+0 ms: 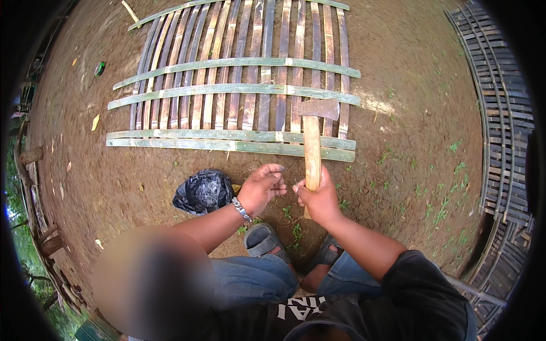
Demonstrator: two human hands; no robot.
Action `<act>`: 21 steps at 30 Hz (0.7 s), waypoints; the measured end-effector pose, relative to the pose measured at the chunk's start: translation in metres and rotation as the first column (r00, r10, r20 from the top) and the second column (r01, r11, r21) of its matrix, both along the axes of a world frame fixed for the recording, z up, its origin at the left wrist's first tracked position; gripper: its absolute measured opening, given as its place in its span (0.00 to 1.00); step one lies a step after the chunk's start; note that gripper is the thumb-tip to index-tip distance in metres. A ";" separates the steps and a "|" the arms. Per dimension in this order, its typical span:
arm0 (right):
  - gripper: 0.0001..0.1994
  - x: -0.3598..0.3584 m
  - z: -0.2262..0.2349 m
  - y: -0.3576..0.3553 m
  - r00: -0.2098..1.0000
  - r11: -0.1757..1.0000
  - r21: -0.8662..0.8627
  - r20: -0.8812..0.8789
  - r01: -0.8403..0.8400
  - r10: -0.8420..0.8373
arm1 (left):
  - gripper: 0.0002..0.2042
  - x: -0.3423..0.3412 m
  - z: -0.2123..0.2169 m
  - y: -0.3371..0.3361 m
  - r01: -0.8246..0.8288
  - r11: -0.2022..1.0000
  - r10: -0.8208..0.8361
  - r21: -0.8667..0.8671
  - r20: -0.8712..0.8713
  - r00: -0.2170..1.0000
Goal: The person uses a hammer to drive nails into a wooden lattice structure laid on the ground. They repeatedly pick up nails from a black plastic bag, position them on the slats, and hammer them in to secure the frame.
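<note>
Wood-handled, the hatchet [312, 149] is grasped in the fingers of your right hand [321, 196], its head showing over the near right corner of the bamboo panel [227, 88], while your left hand [261, 187] curls its fingers, whether around anything I cannot tell.

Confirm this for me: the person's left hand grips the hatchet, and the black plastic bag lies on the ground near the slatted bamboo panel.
Wrong hand: the head view shows the right hand gripping the hatchet. The black plastic bag does lie on the ground near the slatted bamboo panel.
</note>
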State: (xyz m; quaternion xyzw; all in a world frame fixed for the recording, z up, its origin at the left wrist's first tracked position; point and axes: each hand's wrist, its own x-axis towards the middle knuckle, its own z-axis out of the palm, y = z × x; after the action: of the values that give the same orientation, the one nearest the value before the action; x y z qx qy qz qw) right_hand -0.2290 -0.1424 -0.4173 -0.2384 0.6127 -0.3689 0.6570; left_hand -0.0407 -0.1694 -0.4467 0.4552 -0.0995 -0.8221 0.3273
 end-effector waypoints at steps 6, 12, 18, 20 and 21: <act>0.35 0.003 -0.009 0.005 0.999 0.997 -0.066 -0.012 0.036 -0.037 | 0.08 -0.023 -0.006 0.011 0.264 0.948 -0.217 -0.178 0.244 0.945; 0.35 -0.002 -0.015 0.008 0.995 0.994 -0.073 -0.055 0.078 -0.082 | 0.06 -0.042 -0.004 0.008 0.321 0.902 -0.209 -0.290 0.357 0.910; 0.35 -0.025 -0.020 -0.001 0.993 0.991 -0.071 -0.034 0.113 -0.116 | 0.09 -0.057 -0.037 -0.056 0.356 0.828 -0.001 -0.433 0.634 0.774; 0.34 -0.037 -0.024 -0.004 0.989 0.990 -0.053 -0.056 0.134 -0.137 | 0.09 -0.069 -0.044 -0.097 0.412 0.774 0.097 -0.481 0.732 0.674; 0.34 -0.041 -0.026 -0.004 0.987 0.989 -0.044 -0.065 0.143 -0.146 | 0.10 -0.073 -0.040 -0.117 0.439 0.782 0.081 -0.442 0.770 0.632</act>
State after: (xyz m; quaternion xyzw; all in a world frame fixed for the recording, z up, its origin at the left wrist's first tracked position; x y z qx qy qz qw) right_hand -0.2702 -0.1466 -0.4428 -0.2185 0.6430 -0.4191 0.6026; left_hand -0.1140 -0.2867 -0.4864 0.6145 -0.5255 -0.5110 0.2917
